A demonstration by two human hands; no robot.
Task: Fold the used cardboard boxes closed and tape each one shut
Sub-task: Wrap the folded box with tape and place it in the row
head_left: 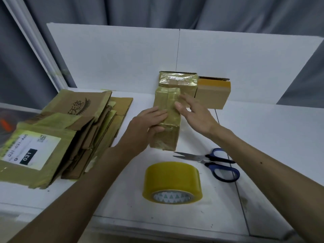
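A small cardboard box (166,100), wrapped in glossy yellowish tape, stands at the middle of the white table (263,134). My left hand (147,125) grips its left side, fingers across the top face and thumb underneath. My right hand (194,111) hovers at its right edge with fingers straight, the fingertips touching the box. A roll of yellow packing tape (172,183) lies flat in front of the box. Blue-handled scissors (215,162) lie to the right of the roll, blades apart.
Two taped boxes stand at the back against the white board: a glossy one (178,81) and a plain brown one (212,93). A stack of flattened cardboard boxes (61,135) covers the table's left side, the top one bearing a white label.
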